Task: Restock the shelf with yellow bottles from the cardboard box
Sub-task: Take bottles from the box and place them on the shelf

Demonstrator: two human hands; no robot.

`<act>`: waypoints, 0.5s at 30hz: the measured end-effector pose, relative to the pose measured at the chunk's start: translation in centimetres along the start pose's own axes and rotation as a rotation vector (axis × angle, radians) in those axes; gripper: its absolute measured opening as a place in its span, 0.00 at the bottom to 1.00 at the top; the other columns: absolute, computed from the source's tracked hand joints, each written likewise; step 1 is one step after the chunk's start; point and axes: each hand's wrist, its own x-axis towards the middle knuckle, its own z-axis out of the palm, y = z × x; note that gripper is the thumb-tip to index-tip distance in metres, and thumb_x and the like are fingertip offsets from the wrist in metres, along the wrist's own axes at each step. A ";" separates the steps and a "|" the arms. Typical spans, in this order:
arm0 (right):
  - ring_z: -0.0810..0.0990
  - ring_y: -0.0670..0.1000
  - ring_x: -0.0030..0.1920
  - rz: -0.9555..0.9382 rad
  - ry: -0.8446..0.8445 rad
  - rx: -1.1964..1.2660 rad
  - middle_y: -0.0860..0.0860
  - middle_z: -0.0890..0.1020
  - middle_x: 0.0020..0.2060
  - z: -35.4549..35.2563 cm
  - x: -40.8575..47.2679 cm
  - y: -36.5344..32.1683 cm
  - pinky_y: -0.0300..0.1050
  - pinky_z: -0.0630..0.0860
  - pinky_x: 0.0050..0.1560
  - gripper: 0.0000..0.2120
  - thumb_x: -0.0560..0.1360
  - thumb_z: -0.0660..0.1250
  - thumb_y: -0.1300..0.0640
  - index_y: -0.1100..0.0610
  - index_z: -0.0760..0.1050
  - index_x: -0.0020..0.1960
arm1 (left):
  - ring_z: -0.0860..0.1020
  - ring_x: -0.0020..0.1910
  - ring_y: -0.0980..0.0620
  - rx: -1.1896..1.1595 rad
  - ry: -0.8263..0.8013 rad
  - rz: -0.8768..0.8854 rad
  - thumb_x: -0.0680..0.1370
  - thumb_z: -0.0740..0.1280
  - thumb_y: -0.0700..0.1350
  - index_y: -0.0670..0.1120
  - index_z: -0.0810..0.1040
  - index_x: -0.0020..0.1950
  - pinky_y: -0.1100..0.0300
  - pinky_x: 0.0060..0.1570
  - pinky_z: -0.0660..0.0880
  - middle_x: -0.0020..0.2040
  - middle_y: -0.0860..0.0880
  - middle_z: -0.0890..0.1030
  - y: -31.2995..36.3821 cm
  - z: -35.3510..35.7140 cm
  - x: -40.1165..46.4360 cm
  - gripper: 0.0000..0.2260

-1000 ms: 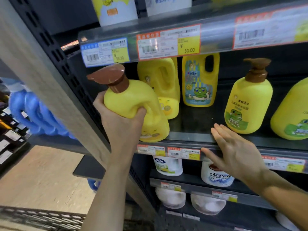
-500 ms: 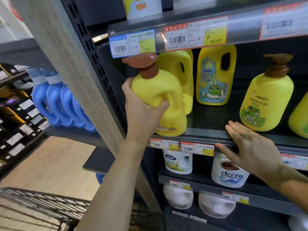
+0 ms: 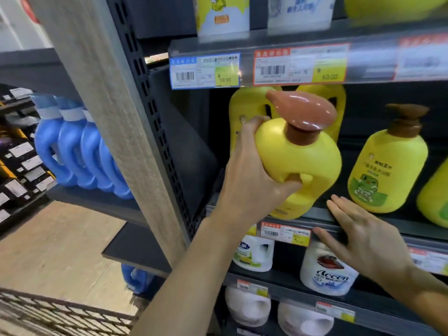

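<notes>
Left hand (image 3: pixel 249 180) of mine was closed around the yellow bottle (image 3: pixel 300 163), with the thumb hooked into the hollow of its handle and the other fingers wrapped behind its shoulder. I held the bottle tilted, its brown pump cap (image 3: pixel 303 115) leaning to the upper left, and its bottom was at the front edge of the shelf (image 3: pixel 322 214) (if it really touched the board, I could not tell, because my wrist covered that part).

Right hand (image 3: pixel 363 238) was flat and open, the fingers stretched and close together. It lay on the front lip of the same shelf, just right of the bottle and not touching it, and the thumb went down over the price strip.

Behind the bottle, deeper on the shelf, two yellow jugs with handles (image 3: pixel 244 105) stood upright, partly hidden. To the right of the bottle stood another yellow pump bottle (image 3: pixel 388 166) with a green frog on its label, upright and apart from my bottle. Still more to the right, only the edge of one more yellow container (image 3: pixel 434 200) was seen.

Above the bottle, two price tags (image 3: pixel 300 64) hung on the edge of the upper board. Below the shelf were white jugs (image 3: pixel 324 270). Far left of the shelf, behind the wooden post (image 3: pixel 116 117), a row of blue bottles (image 3: pixel 80 151) stood.
</notes>
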 end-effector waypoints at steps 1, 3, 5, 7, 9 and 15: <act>0.79 0.54 0.65 -0.002 -0.001 -0.003 0.56 0.80 0.63 0.0 0.0 0.0 0.49 0.80 0.55 0.36 0.73 0.56 0.33 0.60 0.77 0.65 | 0.74 0.61 0.50 0.033 -0.028 0.058 0.61 0.80 0.44 0.51 0.60 0.70 0.54 0.56 0.74 0.64 0.49 0.72 0.3 0.3 -0.1 0.43; 0.81 0.55 0.61 -0.006 -0.022 -0.010 0.55 0.82 0.59 0.0 0.0 0.1 0.47 0.81 0.50 0.35 0.74 0.55 0.32 0.60 0.78 0.63 | 0.73 0.60 0.47 0.117 -0.048 0.178 0.61 0.81 0.45 0.49 0.60 0.69 0.52 0.56 0.75 0.63 0.47 0.71 1.1 0.7 -0.3 0.43; 0.81 0.54 0.57 -0.006 -0.013 -0.019 0.54 0.83 0.54 0.2 0.0 0.2 0.47 0.80 0.46 0.34 0.75 0.54 0.32 0.60 0.78 0.61 | 0.73 0.58 0.47 0.190 -0.038 0.267 0.62 0.80 0.47 0.51 0.59 0.68 0.54 0.53 0.75 0.61 0.46 0.71 2.4 0.5 -0.3 0.42; 0.79 0.53 0.61 -0.014 -0.024 -0.010 0.53 0.81 0.58 0.5 0.2 0.5 0.47 0.79 0.50 0.34 0.76 0.54 0.32 0.58 0.77 0.63 | 0.74 0.55 0.47 0.229 -0.013 0.291 0.62 0.77 0.49 0.48 0.63 0.69 0.54 0.50 0.74 0.59 0.46 0.72 3.6 -0.5 -0.1 0.39; 0.74 0.50 0.68 -0.030 -0.057 0.006 0.51 0.77 0.66 0.7 0.2 0.8 0.46 0.77 0.58 0.35 0.77 0.52 0.31 0.56 0.73 0.68 | 0.75 0.50 0.47 0.260 -0.046 0.202 0.61 0.75 0.52 0.49 0.67 0.66 0.52 0.46 0.73 0.54 0.48 0.74 4.4 -2.1 0.1 0.35; 0.77 0.56 0.67 -0.011 0.017 0.028 0.59 0.78 0.66 0.9 -0.1 0.5 0.51 0.79 0.60 0.35 0.74 0.59 0.34 0.62 0.75 0.67 | 0.77 0.42 0.54 0.402 -0.383 -0.251 0.58 0.73 0.57 0.57 0.67 0.59 0.53 0.37 0.73 0.43 0.58 0.75 2.8 -4.3 -1.4 0.31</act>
